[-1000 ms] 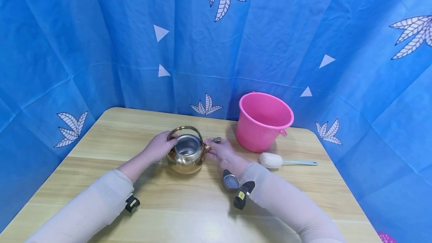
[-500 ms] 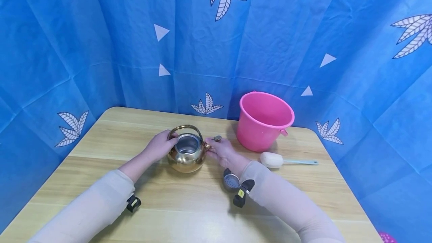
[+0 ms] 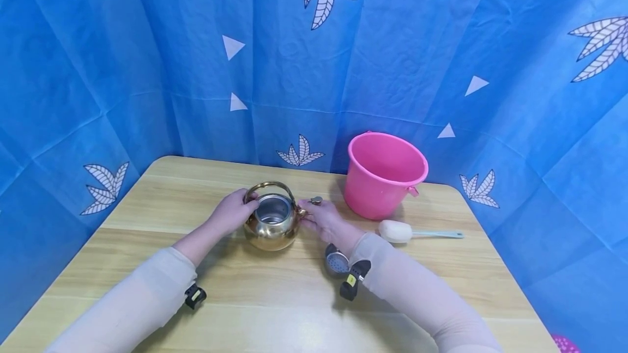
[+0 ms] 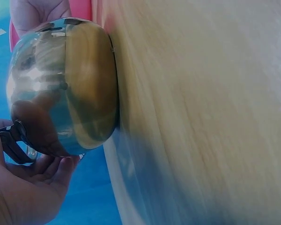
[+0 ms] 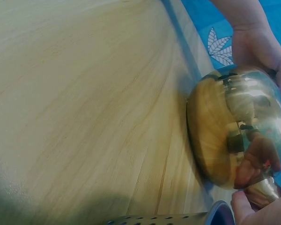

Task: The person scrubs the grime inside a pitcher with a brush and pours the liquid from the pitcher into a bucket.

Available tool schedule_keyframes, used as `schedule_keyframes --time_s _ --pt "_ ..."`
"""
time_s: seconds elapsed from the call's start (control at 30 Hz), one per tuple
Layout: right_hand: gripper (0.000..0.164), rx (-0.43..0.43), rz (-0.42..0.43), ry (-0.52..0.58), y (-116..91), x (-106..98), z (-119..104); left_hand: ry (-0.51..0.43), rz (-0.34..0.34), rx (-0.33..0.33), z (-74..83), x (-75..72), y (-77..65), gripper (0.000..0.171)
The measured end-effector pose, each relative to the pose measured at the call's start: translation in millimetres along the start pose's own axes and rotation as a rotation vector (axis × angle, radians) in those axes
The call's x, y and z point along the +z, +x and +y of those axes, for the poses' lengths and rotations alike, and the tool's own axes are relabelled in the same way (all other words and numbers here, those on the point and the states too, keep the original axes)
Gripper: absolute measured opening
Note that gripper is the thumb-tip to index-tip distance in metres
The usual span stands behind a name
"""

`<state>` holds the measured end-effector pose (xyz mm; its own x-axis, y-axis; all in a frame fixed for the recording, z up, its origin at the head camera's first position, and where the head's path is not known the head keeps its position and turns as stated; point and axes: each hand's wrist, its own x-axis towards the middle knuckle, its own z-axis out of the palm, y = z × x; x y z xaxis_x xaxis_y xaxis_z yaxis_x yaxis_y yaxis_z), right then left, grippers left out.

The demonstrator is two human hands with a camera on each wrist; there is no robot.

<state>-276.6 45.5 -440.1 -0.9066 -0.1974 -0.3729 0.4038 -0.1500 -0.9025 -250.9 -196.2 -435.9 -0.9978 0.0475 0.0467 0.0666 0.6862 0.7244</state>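
Observation:
A round gold kettle (image 3: 272,236) stands upright and lidless on the table, its silvery inside showing. My left hand (image 3: 234,211) grips it on the left, fingers and thumb about the foot of the overhead handle (image 3: 269,184). On the opposite side my right hand (image 3: 326,221) holds the spout (image 5: 264,191) between thumb and fingers. A small round metal piece (image 3: 316,200) shows just beyond the right fingers; whether it belongs to the spout I cannot tell. Beneath the right wrist lies a perforated metal strainer (image 3: 337,262), partly hidden by the arm.
A pink bucket (image 3: 373,198) stands at the back right of the wooden table (image 3: 275,309). In front of it lies a white sponge brush (image 3: 395,231) with a pale blue handle. Blue patterned curtains (image 3: 196,70) hang around the table's back and sides.

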Motion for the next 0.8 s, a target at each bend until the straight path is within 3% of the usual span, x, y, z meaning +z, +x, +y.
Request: schedule_keyframes --time_s 0.17,0.33,0.5,0.8 --pt "0.025 -0.014 -0.010 -0.049 -2 0 2 -0.031 0.021 -0.005 -1.2 -2.6 -3.6 0.042" --pt "0.033 -0.003 -0.015 -0.070 -5 -2 1 -0.079 0.056 0.016 -1.0 -7.1 -8.8 0.055" --pt "0.049 -0.004 -0.040 -0.061 -11 -10 -4 -0.134 0.075 0.020 -1.4 -11.2 -14.0 0.055" --pt "0.053 -0.058 -0.064 -0.109 -23 -21 -11 -0.140 0.155 0.061 3.2 -19.8 -26.0 0.049"
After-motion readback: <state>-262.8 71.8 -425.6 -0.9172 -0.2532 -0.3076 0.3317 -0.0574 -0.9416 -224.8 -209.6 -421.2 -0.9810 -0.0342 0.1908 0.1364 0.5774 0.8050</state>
